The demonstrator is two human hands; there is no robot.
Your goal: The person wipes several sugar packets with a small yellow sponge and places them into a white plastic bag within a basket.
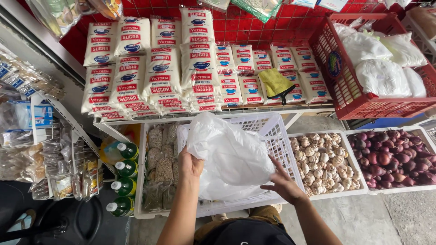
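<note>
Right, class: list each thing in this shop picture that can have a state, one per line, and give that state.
white plastic bag: crumpled, held up over the crate
left hand: gripping the bag's edge
right hand: fingers spread against the bag
white crate: tilted, lying across the bins
green bottles: capped
garlic bin: full
red onion bin: full
red basket: holding filled white bags
yellow cloth: lying loose on sugar packs
</note>
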